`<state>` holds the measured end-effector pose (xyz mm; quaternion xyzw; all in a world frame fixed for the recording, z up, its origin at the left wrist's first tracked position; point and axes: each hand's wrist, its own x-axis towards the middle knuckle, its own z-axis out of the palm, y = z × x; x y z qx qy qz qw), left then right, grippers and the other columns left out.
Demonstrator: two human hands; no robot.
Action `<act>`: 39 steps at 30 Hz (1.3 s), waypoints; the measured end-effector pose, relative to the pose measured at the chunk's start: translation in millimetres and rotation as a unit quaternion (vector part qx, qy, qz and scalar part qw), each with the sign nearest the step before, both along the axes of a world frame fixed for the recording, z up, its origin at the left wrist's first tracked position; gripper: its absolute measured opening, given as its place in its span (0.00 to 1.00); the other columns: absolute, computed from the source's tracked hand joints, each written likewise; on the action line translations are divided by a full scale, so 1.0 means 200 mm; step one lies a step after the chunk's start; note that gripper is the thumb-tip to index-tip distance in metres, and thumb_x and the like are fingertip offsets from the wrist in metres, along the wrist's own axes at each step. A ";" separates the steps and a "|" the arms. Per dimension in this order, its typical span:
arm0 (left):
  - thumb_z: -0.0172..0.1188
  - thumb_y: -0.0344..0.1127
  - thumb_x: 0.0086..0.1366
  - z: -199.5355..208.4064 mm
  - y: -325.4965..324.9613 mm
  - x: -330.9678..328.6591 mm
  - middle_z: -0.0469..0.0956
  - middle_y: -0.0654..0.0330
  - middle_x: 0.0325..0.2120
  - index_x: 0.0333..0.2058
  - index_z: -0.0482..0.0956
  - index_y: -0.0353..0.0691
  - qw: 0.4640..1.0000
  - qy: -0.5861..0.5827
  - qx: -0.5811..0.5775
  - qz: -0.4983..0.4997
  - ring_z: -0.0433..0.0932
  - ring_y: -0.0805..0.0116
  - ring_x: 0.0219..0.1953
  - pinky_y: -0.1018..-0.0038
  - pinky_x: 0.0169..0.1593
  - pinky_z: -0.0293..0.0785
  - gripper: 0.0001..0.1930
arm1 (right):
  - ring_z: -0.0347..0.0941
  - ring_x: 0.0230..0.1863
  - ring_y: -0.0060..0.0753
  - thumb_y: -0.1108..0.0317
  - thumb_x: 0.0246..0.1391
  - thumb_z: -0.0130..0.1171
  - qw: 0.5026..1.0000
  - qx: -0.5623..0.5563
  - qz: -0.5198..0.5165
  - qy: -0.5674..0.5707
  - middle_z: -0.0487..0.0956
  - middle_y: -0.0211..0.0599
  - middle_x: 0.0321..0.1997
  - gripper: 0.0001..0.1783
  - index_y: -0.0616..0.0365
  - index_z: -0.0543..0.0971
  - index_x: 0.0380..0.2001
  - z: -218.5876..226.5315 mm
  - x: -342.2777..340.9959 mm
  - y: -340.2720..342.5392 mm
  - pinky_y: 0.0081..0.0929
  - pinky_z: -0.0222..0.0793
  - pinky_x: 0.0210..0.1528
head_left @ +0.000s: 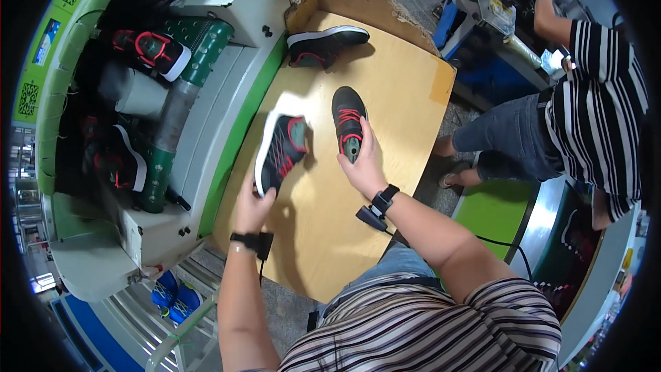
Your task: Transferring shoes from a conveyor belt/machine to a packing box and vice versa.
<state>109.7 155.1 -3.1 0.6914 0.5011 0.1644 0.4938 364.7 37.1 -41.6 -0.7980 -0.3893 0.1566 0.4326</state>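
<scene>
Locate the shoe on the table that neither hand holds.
In the head view, the unheld shoe lies on its side in the far left corner of the table, near the cardboard wall, beyond the shoe in the right hand.

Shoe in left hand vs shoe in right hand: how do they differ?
Pose: the left-hand shoe is tipped sideways, its white sole showing; the right-hand shoe is upright, seen from above.
Direction: the left-hand shoe's toe points toward the wearer, the right-hand shoe's away.
Hold: the left hand has the left-hand shoe by its toe; the right hand has the right-hand shoe at its heel end.
Shared: dark uppers, red lacing.
</scene>
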 end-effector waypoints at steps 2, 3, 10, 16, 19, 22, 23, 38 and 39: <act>0.66 0.29 0.53 -0.04 -0.18 -0.30 0.80 0.55 0.40 0.58 0.67 0.33 0.997 -0.065 -0.038 -0.001 0.79 0.67 0.43 0.71 0.49 0.74 0.33 | 0.57 0.66 0.66 0.66 0.45 0.67 0.999 0.027 0.032 -0.004 0.58 0.67 0.66 0.52 0.63 0.49 0.68 -0.02 -0.03 0.03 0.47 0.55 0.67; 0.66 0.28 0.52 0.03 -0.24 -0.36 0.80 0.55 0.41 0.59 0.67 0.33 0.996 -0.032 -0.083 -0.013 0.79 0.67 0.44 0.71 0.50 0.74 0.33 | 0.59 0.65 0.64 0.68 0.43 0.68 0.999 0.035 0.036 0.007 0.60 0.64 0.65 0.52 0.60 0.50 0.69 -0.03 -0.02 0.02 0.45 0.56 0.67; 0.62 0.39 0.66 0.21 -0.37 -0.60 0.79 0.56 0.44 0.59 0.67 0.36 0.969 -0.087 -0.228 0.035 0.76 0.71 0.46 0.73 0.54 0.69 0.26 | 0.55 0.70 0.46 0.74 0.44 0.64 0.951 -0.013 0.258 0.167 0.56 0.52 0.70 0.51 0.54 0.50 0.70 0.05 -0.01 -0.05 0.33 0.51 0.71; 0.53 0.54 0.68 -0.08 -0.36 -0.51 0.68 0.50 0.57 0.65 0.58 0.36 0.928 -0.055 -0.188 0.318 0.73 0.56 0.54 0.63 0.63 0.63 0.36 | 0.52 0.72 0.53 0.76 0.40 0.65 0.900 -0.026 0.404 0.161 0.56 0.56 0.70 0.51 0.52 0.54 0.69 0.05 -0.20 -0.20 0.36 0.48 0.73; 0.56 0.59 0.64 -0.27 -0.37 -0.47 0.55 0.37 0.64 0.66 0.57 0.42 0.940 0.144 0.017 0.308 0.56 0.41 0.66 0.48 0.67 0.49 0.40 | 0.51 0.72 0.55 0.76 0.41 0.64 0.902 -0.027 0.406 0.148 0.56 0.56 0.69 0.50 0.52 0.54 0.69 0.06 -0.22 -0.30 0.38 0.48 0.72; 0.56 0.60 0.63 -0.33 -0.33 -0.48 0.55 0.36 0.64 0.63 0.65 0.45 0.962 0.170 0.023 0.212 0.53 0.39 0.66 0.49 0.68 0.44 0.36 | 0.51 0.72 0.56 0.75 0.41 0.64 0.905 -0.029 0.397 0.151 0.56 0.57 0.69 0.49 0.52 0.55 0.68 0.07 -0.20 -0.41 0.39 0.48 0.72; 0.56 0.61 0.62 -0.38 -0.36 -0.43 0.56 0.37 0.64 0.57 0.73 0.46 0.963 0.174 0.085 0.187 0.50 0.40 0.67 0.49 0.69 0.39 0.32 | 0.51 0.72 0.56 0.75 0.41 0.64 0.900 -0.043 0.413 0.132 0.57 0.57 0.69 0.49 0.52 0.55 0.68 0.09 -0.19 -0.45 0.39 0.49 0.72; 0.64 0.38 0.59 -0.22 -0.78 -0.14 0.42 0.33 0.67 0.69 0.42 0.35 0.991 0.035 0.099 0.084 0.42 0.37 0.70 0.55 0.71 0.44 0.48 | 0.50 0.71 0.58 0.73 0.44 0.64 0.915 -0.052 0.389 0.092 0.55 0.57 0.69 0.47 0.54 0.55 0.67 0.09 -0.33 -0.56 0.43 0.47 0.72; 0.65 0.40 0.60 -0.23 -0.76 -0.18 0.42 0.33 0.67 0.69 0.42 0.35 0.990 0.049 0.093 0.098 0.42 0.38 0.70 0.55 0.71 0.44 0.47 | 0.50 0.71 0.58 0.72 0.44 0.65 0.911 -0.048 0.398 0.101 0.55 0.57 0.69 0.47 0.54 0.55 0.67 0.09 -0.33 -0.55 0.43 0.47 0.72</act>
